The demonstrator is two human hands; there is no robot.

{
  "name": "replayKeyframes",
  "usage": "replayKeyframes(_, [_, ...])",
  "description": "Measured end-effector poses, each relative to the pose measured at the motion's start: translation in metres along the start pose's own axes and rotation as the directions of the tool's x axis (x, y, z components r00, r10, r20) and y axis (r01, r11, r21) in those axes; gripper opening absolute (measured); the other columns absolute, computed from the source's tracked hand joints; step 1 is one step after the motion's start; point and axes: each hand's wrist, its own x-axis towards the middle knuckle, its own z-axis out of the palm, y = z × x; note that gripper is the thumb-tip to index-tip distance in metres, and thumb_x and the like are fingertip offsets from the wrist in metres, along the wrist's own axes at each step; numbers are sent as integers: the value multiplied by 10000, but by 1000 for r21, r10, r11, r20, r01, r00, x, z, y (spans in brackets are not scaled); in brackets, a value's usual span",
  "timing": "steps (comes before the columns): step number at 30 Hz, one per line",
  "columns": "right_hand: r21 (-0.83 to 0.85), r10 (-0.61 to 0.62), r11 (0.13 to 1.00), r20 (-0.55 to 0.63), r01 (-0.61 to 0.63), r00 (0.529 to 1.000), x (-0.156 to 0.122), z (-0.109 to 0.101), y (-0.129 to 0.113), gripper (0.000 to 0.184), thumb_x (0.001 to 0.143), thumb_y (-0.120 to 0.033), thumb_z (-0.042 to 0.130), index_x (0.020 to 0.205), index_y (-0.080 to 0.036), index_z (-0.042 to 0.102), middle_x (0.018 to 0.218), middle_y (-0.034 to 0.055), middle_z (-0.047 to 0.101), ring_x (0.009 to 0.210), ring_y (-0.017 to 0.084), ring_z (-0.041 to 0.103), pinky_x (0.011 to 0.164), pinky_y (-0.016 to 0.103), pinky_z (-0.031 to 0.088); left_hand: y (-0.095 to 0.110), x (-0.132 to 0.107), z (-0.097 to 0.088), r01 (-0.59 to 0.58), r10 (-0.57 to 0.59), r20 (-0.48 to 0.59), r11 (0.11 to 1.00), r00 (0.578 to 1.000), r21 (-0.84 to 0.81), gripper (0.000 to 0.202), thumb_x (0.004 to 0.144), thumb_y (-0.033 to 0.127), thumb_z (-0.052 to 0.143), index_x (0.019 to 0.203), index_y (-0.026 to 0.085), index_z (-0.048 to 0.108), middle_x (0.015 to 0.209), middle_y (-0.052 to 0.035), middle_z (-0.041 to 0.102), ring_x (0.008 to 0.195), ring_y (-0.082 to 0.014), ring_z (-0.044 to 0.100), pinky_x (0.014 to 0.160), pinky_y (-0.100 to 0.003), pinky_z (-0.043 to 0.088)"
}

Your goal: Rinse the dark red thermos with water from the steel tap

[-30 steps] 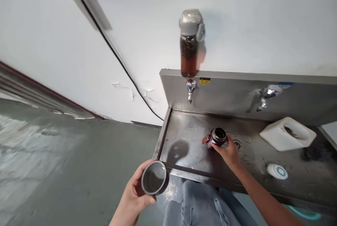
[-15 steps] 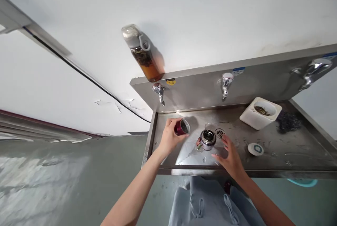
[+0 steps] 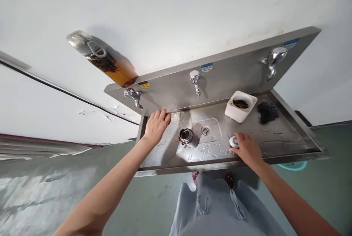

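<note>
A: Your left hand (image 3: 156, 126) is at the back-left corner of the steel tray (image 3: 286, 139), under the left tap (image 3: 133, 95). Fingers curled together, palm down. Whether the cup is under it, you can't tell from here; nothing shows past the knuckles

B: And the right?

A: Your right hand (image 3: 247, 148) lies flat near the front lip, fingers loosely spread, tips touching the small round white lid (image 3: 233, 141). Not clamped on it, just resting against its edge

B: Where's the flask?

A: The steel flask (image 3: 188, 137) stands between your hands, on the wet tray just left of the drain (image 3: 205, 130), nobody holding it. Long axis roughly upright, leaning a little in this view; open mouth points up toward you. Sitting near the drain probably so spills run off

B: Other things?

A: White tub (image 3: 240, 106) of spent leaves at the back right, dark scrubber (image 3: 267, 111) beside it, clear of your hands. A bottle of brown tea (image 3: 106, 62) stands on the top ledge, above the left tap
</note>
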Motion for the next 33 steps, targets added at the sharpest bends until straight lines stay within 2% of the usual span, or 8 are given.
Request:
replayKeyframes(4, [24, -2, 1000, 100, -1, 995, 8, -7, 0, 270, 732, -162, 611, 1001, -184, 602, 952, 156, 698, 852, 332, 639, 665, 399, 478, 8, -40, -3, 258, -267, -35, 953, 963, -160, 439, 818, 125, 579, 1250, 189, 540, 1172, -152, 560, 1015, -313, 528, 872, -434, 462])
replayKeyframes(8, [150, -12, 989, 130, -7, 991, 22, -19, -10, 279, 789, -333, 584, 1014, -170, 610, 965, 146, 710, 789, 313, 669, 601, 377, 497, 24, -88, -1, 485, -534, 6, 764, 846, -426, 510, 757, 206, 696, 1241, 213, 536, 1177, -114, 551, 1040, -290, 563, 894, -403, 490])
replayKeyframes(11, [266, -91, 963, 131, 53, 987, 39, -29, -40, 335, 804, -379, 558, 1066, -174, 596, 1018, 130, 716, 826, 288, 687, 623, 356, 531, 35, -117, 4, 552, -642, 66, 598, 764, -582, 504, 758, 251, 705, 1230, 246, 529, 1171, -85, 547, 1070, -274, 575, 889, -392, 503])
replayKeyframes(15, [387, -270, 897, 92, 215, 959, 60, -47, -102, 434, 829, -376, 588, 1217, -203, 496, 1111, 78, 705, 943, 208, 684, 751, 278, 550, 41, -142, 13, 554, -697, 132, 425, 705, -716, 481, 760, 280, 704, 1209, 255, 535, 1163, -70, 550, 1056, -245, 594, 896, -379, 504])
replayKeyframes(20, [307, -457, 857, 77, 415, 886, 76, -58, -161, 343, 833, -254, 611, 1169, -225, 546, 1165, 86, 668, 1011, 251, 651, 806, 357, 527, 41, -161, 26, 514, -714, 159, 312, 682, -799, 467, 750, 304, 713, 1186, 239, 558, 1145, -79, 569, 1057, -248, 602, 895, -380, 509])
replayKeyframes(28, [9, -577, 804, 249, 594, 778, 79, -56, -196, 379, 807, -67, 613, 1160, -204, 601, 1134, 98, 658, 968, 249, 643, 817, 382, 453, 25, -179, 47, 504, -733, 206, 210, 648, -838, 462, 733, 318, 708, 1170, 254, 570, 1142, -79, 576, 1031, -254, 612, 877, -402, 522])
replayKeyframes(30, [-52, -567, 796, 286, 603, 773, 78, -55, -203, 343, 805, -71, 637, 1125, -189, 611, 1085, 104, 666, 939, 255, 643, 808, 386, 436, 22, -177, 51, 496, -731, 206, 204, 651, -844, 468, 729, 323, 712, 1169, 250, 571, 1141, -82, 579, 1029, -255, 614, 881, -404, 521])
replayKeyframes(33, [-131, -505, 814, 322, 566, 801, 75, -53, -211, 265, 795, -136, 695, 1050, -160, 627, 998, 113, 669, 899, 277, 644, 773, 391, 438, 18, -173, 54, 478, -712, 200, 213, 673, -852, 473, 731, 342, 716, 1172, 249, 572, 1145, -81, 584, 1046, -255, 614, 903, -403, 515])
